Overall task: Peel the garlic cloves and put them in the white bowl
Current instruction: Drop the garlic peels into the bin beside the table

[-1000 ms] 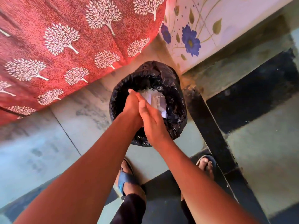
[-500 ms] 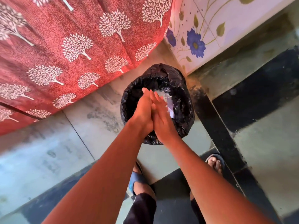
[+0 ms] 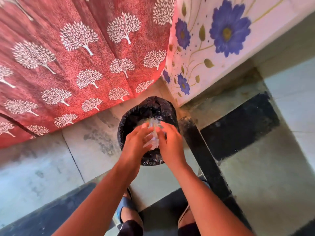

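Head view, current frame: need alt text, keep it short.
Seen from above, both hands, left hand and right hand, hang with fingers spread over a black-lined bin on a tiled floor, pale scraps showing between them. A red tree-print curtain hangs behind.

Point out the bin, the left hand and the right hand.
bin (image 3: 131, 120): head view, black liner on its left rim.
left hand (image 3: 136, 143): head view, back of hand.
right hand (image 3: 171, 142): head view, back of hand.
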A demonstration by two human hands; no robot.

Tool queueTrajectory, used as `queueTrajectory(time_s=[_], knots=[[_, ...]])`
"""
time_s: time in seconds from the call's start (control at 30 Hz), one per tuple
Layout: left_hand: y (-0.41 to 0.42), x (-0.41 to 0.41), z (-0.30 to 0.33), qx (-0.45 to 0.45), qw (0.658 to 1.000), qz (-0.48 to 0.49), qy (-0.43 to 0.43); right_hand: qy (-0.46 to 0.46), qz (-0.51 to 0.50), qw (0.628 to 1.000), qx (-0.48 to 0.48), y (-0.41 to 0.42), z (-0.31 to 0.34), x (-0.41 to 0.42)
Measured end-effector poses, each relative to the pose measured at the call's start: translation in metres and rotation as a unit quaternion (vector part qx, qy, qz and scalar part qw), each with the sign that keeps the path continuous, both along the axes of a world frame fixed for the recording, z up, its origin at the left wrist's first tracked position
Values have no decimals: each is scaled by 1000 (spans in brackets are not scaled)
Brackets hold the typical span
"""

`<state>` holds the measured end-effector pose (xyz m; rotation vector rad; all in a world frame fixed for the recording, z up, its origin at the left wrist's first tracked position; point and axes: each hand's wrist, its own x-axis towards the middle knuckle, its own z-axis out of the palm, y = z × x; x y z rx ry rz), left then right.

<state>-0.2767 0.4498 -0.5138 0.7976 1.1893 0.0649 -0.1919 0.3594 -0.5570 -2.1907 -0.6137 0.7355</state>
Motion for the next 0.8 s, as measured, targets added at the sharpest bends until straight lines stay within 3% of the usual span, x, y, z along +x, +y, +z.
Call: queueTrajectory(time_s=[0.1,0.33,0.47,0.63,0.8], knots=[[-10,-1,61,68,997,-17,10,20,-48,996,66,-18,85,-1],[-58,5,284,131,985,-105,-26,42,-165,976,134,-80,308,-13],[-105,9,395,153,975,-153,-55,-15,-207,965,162,-126,422,-13],[-166,19,478,167,961,-192,-105,-60,-254,947,189,-198,509,-7],[-236,59,516,184,934,-256,-166,-107,-329,917,197,-279,550,11]])
